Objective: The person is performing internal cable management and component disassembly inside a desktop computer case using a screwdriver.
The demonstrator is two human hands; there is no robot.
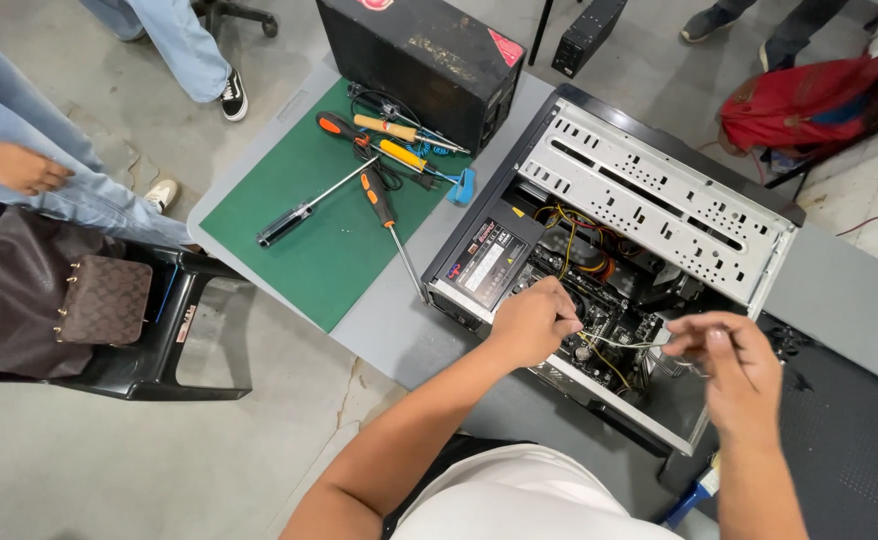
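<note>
- The desktop computer case (649, 180) lies on its side at centre right of the frame, its side panel already off and the board and wiring exposed.
- The left hand (534, 322) is curled closed inside the case over the motherboard (609, 320), seemingly pinching a thin cable (619, 343); what its fingertips grip is hidden.
- The right hand (734, 365), at lower right, is loosely closed, pinching the other end of that cable above the case's edge.
- Judged from this, the inside work is under way: the case is not closed up, and the screwdrivers (379, 195) lie unused.
- They rest on a green mat (329, 250) at upper centre, beside a second black case (429, 50).
- The grey table (399, 330) stands on a concrete floor (109, 460); a black chair (159, 340) with bags is at left, a red bag (809, 105) at upper right, other people's legs along the top.
</note>
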